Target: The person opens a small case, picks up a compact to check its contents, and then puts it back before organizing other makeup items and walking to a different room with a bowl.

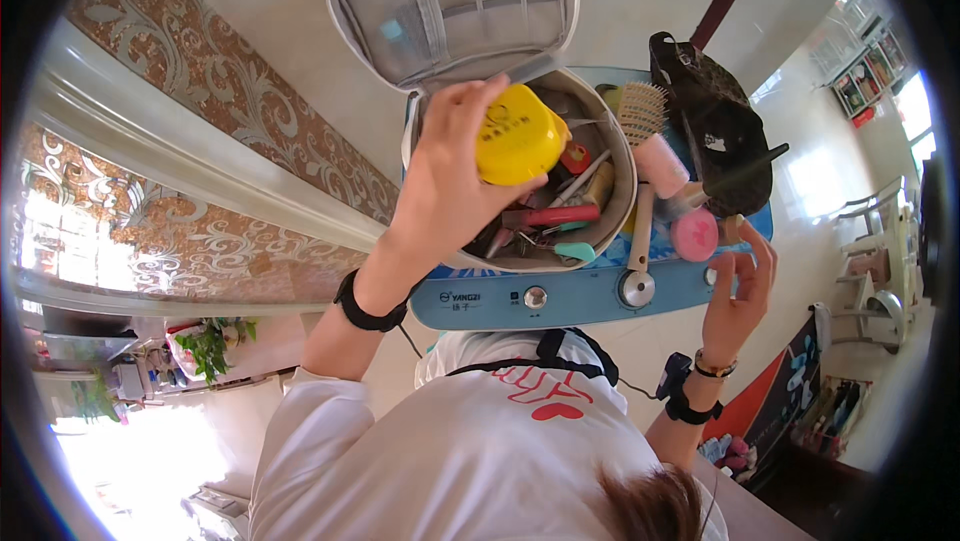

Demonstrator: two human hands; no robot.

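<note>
My left hand [450, 166] is closed round a yellow rounded container [520, 136] with dark print on it. It holds the container above an open round cosmetic case [625, 196]. Inside the case lie a pink tube-shaped item [562, 215], a teal-ended item [575, 252] and other small things, partly hidden by my hand. My right hand [738, 291] is at the right end of the blue appliance top, fingers bent and apart, close to a pink round-lidded jar [695, 235]. One fingertip is near a small tan piece [733, 230]; contact is unclear.
The case's lid [455, 1] stands open at the far side. Right of the case are a vented hairbrush [642, 109], a pink cylinder [661, 165], a handled metal disc [636, 288] and a black cap [715, 121]. The blue appliance [460, 313] has knobs along its front. A patterned curtain [240, 81] hangs left.
</note>
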